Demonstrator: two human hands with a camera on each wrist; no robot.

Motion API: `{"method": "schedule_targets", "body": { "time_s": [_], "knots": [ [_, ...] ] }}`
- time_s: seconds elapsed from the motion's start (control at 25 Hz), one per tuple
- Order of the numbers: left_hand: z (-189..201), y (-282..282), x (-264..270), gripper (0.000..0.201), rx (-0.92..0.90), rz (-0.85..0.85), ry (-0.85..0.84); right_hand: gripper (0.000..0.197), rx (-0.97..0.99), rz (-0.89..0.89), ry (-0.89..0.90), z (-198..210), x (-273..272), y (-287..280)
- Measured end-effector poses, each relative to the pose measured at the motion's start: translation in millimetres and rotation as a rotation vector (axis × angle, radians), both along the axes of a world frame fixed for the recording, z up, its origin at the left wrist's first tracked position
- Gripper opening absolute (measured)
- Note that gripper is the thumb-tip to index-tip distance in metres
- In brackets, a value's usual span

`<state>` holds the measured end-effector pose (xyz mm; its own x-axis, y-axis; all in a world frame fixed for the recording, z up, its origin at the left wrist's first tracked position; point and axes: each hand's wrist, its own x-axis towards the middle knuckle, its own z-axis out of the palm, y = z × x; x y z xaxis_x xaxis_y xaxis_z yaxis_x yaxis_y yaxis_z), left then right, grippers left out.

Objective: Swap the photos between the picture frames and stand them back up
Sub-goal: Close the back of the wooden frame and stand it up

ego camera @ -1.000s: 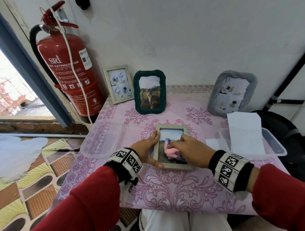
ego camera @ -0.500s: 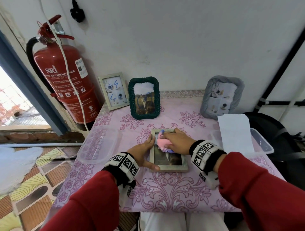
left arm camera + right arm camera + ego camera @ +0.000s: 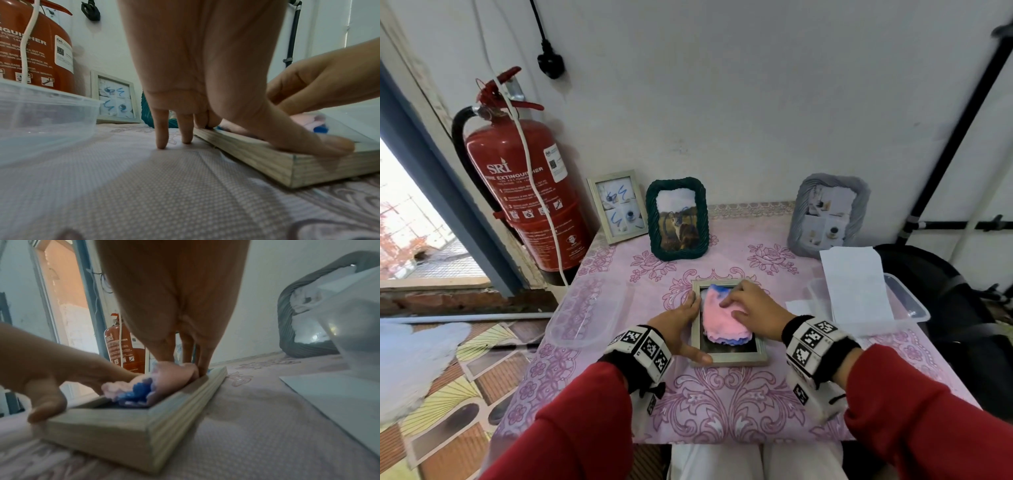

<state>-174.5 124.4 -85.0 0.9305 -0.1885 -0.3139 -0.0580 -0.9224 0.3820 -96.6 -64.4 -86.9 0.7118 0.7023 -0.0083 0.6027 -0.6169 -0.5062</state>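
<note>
A pale wooden frame [image 3: 729,358] lies flat, glass up, on the pink patterned tablecloth [image 3: 722,411]. A pink and blue cloth [image 3: 722,320] is spread over most of its glass. My right hand [image 3: 750,306] presses the cloth down, fingertips near the frame's far end [image 3: 205,374]. My left hand [image 3: 683,322] steadies the frame's left side, thumb on the near rail [image 3: 267,160] and fingers standing on the table. A green rope frame [image 3: 677,219], a pale frame [image 3: 618,205] and a grey frame [image 3: 828,216] stand against the wall.
A red fire extinguisher [image 3: 527,192] stands left of the table. Clear plastic tubs sit at the left [image 3: 582,311] and right [image 3: 907,305] edges, the right one under a white sheet [image 3: 856,284]. A black bag [image 3: 945,284] sits beyond it.
The right hand has slid the cloth from the near part of the glass to the far end, and the cloth now lies spread out. The left hand has stayed on the frame's left side.
</note>
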Motion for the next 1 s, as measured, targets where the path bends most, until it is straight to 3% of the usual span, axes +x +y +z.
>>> {"method": "schedule_targets", "body": {
  "time_s": [0.08,0.24,0.36,0.48,0.6,0.72,0.84,1.0],
  "knots": [
    [-2.2,-0.2,-2.5,0.121,-0.024,0.021,0.003,0.032,-0.059,-0.052,-0.086,-5.6,-3.0,-4.3],
    [-4.9,-1.4,-3.3,0.12,-0.008,0.047,0.013,0.036,0.112,-0.058,-0.01,-6.9,-6.9,-11.2],
    [-1.7,-1.9,-3.0,0.113,-0.06,0.066,0.006,0.031,0.119,-0.059,-0.004,-7.2,-6.9,-13.6],
    [3.3,-3.6,0.0,0.085,-0.146,0.106,-0.019,0.025,0.23,-0.12,0.03,-3.1,-6.8,-16.7],
    [0.5,-9.9,2.7,0.051,-0.099,0.229,-0.167,0.029,0.292,-0.212,-0.024,1.2,-1.1,-23.6],
    [-3.2,-19.6,4.5,0.042,-0.063,0.373,-0.254,0.031,0.23,-0.27,0.011,-0.3,2.4,-31.2],
    [-7.9,-28.5,10.5,0.039,-0.066,0.467,-0.259,0.045,0.074,-0.194,0.109,-5.1,0.9,-35.6],
    [-13.1,-42.7,17.5,0.048,0.057,0.453,-0.223,0.051,0.023,-0.127,0.104,-4.1,-0.4,-40.0]
  ]
}}
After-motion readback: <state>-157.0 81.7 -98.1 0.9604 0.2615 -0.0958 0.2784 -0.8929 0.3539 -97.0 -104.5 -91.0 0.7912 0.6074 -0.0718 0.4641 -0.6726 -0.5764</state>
